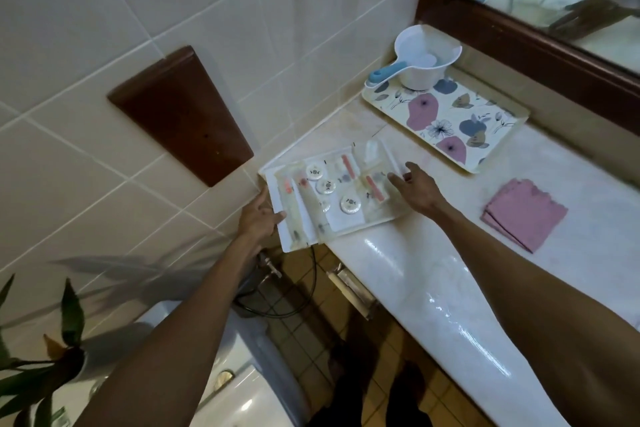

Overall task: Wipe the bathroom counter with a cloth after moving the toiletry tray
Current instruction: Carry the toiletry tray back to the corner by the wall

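A white toiletry tray with small packets and round white items lies at the left end of the marble counter, its left part overhanging the counter's end. My left hand grips the tray's left edge. My right hand rests on the tray's right edge with fingers spread, thumb on the rim. A folded pink cloth lies on the counter to the right of the tray, apart from both hands.
A floral tray sits at the back of the counter with a white scoop with a blue handle on it. A wood-framed mirror is behind. A toilet and a plant stand below left.
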Available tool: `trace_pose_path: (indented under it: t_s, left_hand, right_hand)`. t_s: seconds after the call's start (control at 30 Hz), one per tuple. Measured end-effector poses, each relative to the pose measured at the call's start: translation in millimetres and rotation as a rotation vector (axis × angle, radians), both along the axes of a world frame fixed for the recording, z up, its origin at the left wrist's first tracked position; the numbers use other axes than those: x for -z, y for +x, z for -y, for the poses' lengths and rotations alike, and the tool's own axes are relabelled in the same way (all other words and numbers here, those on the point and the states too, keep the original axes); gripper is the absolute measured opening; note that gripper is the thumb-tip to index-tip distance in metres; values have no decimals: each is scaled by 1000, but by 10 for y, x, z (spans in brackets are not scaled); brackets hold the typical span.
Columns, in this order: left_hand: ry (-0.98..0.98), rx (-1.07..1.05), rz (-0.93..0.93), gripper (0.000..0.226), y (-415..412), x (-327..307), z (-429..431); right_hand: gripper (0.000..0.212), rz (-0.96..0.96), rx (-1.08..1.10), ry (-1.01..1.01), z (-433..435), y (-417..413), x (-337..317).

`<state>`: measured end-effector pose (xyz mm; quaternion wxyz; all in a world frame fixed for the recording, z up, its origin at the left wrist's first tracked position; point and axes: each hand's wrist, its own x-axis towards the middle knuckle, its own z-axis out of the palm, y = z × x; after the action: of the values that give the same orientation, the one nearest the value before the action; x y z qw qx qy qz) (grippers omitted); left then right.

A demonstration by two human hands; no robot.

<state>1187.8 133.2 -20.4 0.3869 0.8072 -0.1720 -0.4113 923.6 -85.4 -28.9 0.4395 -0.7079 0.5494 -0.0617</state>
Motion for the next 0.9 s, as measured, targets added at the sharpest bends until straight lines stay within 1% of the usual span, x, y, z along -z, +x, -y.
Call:
trace_pose_path:
  t_s: [0.03, 0.13, 0.23, 0.33, 0.37, 0.5, 0.57, 0.63, 0.77, 0.9]
  left_hand:
    - [-11, 12, -11, 74, -1, 6, -9]
    - [-17, 38, -28, 74, -42, 16, -10]
    - [-43, 108, -27, 74, -201, -45, 36]
    - [-75, 199, -27, 73, -460, -211, 181]
    - [-83, 230, -6, 72, -568, -284, 255]
    - [-112, 327, 74, 83, -982, -543, 588]
    - [-158, 396, 94, 84, -1337, -696, 777]
    - [-199, 450, 110, 84, -1696, -831, 948]
    - [-243, 555, 140, 82, -2574, -1013, 1178]
    - [-290, 686, 144, 76, -3654, -1106, 1246]
  right_hand:
    - [76, 9, -3, -7, -42, -21, 35]
    - [61, 79, 77, 3, -219, -171, 69]
    - [67, 159, 220, -11, -361, -442, 42]
    - [74, 202, 308, -47, -410, -777, -75]
    - [74, 217, 335, -68, -416, -909, -142]
    - [69, 239, 435, -159, -392, -1442, -445]
    - [68, 268, 497, -199, -391, -1869, -574]
    - [69, 254, 558, -230, -413, -2293, -652]
    - [80, 262, 659, -293, -586, -3244, -778]
    - [81, 255, 738, -334, -886, -4357, -851]
